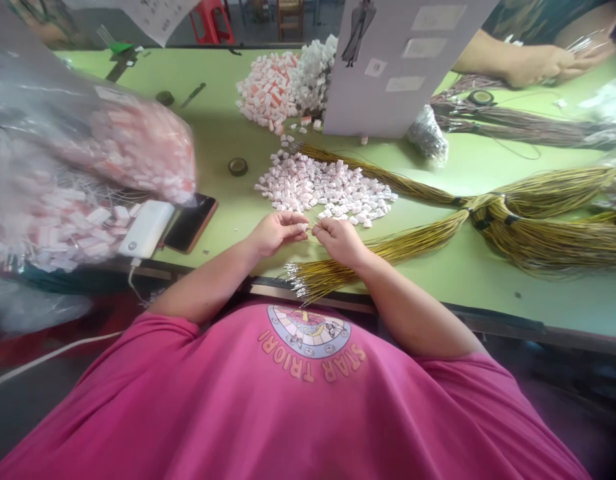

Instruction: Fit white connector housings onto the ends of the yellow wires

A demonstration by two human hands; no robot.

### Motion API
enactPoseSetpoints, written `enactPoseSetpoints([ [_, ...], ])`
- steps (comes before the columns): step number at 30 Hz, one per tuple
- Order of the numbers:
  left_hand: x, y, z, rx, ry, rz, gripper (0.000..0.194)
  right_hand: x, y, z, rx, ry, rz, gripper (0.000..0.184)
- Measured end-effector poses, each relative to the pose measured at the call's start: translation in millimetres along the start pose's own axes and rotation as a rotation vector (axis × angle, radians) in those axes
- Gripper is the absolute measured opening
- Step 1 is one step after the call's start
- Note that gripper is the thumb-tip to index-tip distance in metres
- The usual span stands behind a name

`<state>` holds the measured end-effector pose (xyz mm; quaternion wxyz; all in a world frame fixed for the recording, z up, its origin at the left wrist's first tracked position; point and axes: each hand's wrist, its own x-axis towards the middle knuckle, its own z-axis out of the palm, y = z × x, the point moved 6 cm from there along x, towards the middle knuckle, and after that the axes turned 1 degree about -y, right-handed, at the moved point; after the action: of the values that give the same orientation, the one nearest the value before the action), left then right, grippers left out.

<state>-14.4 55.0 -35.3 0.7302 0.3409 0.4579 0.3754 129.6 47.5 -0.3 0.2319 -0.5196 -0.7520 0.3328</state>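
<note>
My left hand (277,235) pinches a small white plastic connector (303,227) between thumb and fingers. Facing it, my right hand (342,241) is closed on a thin yellow wire (313,241), part of which curves between the two hands. Just beyond my hands lies a heap of small white and pinkish connectors (318,183). Under my right forearm runs a bundle of yellow and black wires (403,248), its metal-tipped ends (298,280) close to the table's front edge. A second wire bundle (408,187) stretches along the right of the heap.
Left on the green table (223,220) are bags of connectors (143,143), a white power bank (147,230), a phone (192,223) and a tape roll (238,167). A grey partition (388,73) stands ahead. Beyond it, another person's hands (543,65) hold thin pieces.
</note>
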Motion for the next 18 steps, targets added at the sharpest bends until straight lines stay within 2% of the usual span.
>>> enactPoseSetpoints([
  [4,-3,2,6.2,0.145,-0.003,0.091,0.027,-1,-1,4,-0.023,-0.017,0.003,0.025],
  [7,-6,6,9.7,0.243,0.010,0.144,0.029,0,2,6,0.052,-0.035,0.030,0.026],
  [11,-6,8,5.6,0.230,0.064,0.176,0.032,1,7,3,0.134,-0.010,0.087,0.024],
  [14,-4,5,6.3,0.223,0.024,0.180,0.035,1,6,3,0.104,0.005,0.070,0.023],
  [18,-4,5,12.0,0.261,-0.044,0.203,0.029,1,6,12,0.138,-0.062,0.090,0.026],
])
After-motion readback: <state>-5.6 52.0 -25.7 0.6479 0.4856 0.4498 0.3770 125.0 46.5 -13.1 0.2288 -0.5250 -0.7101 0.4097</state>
